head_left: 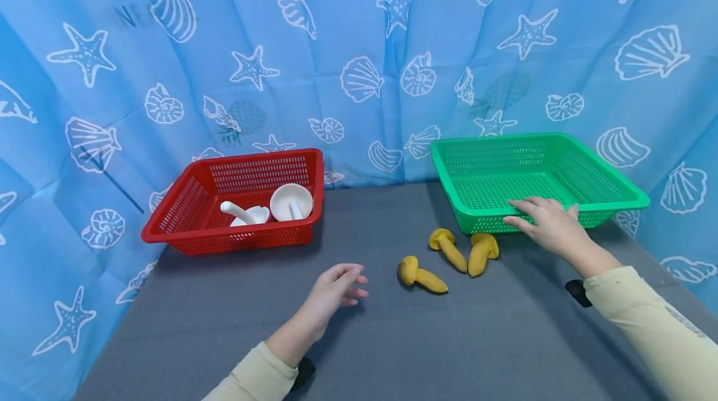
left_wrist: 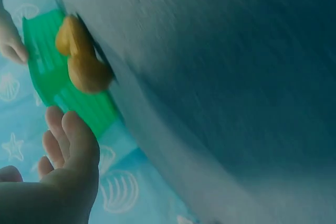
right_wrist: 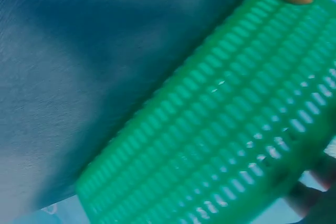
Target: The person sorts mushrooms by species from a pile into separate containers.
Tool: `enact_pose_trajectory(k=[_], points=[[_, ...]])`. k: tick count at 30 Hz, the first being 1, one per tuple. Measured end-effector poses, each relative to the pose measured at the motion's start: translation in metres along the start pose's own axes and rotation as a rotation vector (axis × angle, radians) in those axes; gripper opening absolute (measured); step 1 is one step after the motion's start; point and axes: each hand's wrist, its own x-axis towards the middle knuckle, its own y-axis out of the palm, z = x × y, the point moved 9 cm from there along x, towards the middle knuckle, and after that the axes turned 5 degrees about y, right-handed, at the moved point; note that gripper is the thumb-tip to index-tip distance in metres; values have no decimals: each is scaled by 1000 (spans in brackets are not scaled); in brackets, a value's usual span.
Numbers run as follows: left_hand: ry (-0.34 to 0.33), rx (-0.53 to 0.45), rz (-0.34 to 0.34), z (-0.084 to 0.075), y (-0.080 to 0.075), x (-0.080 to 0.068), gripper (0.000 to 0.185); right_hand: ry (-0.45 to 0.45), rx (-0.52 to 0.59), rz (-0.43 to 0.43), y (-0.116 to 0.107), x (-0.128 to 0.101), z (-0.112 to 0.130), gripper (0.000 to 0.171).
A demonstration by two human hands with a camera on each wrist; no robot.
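Three yellow mushrooms lie on the grey cloth in the head view: a left one point(head_left: 429, 280), a back one point(head_left: 453, 255) and a right one point(head_left: 478, 257). My left hand point(head_left: 335, 292) hovers left of them, its fingers loosely bent around nothing. At the right, my right hand point(head_left: 546, 223) reaches over the front rim of the green basket point(head_left: 611, 206), fingers spread and extended. The right wrist view shows fingertips point(right_wrist: 304, 198) beside the rim of that slotted basket. No item shows inside the basket.
A red basket point(head_left: 202, 239) stands at the back left. It holds a white bowl point(head_left: 290, 194) with a white handle in it, and a white spoon-like piece point(head_left: 238, 211) beside a small white dish. Behind everything hangs a blue shell-print curtain point(head_left: 336, 27).
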Motion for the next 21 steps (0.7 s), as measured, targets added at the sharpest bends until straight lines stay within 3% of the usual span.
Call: enact_pose_trajectory(k=[6,13,21], points=[[-59,-68,36,10,30,5,47,-49,-11,-80,1,2,-7,49],[-98,-134,15,19,57,9,45,-71,-29,-114,3,5,-4,47],[-224,-266,0,31,86,15,43,-128,-96,-188,2,4,-1,41]])
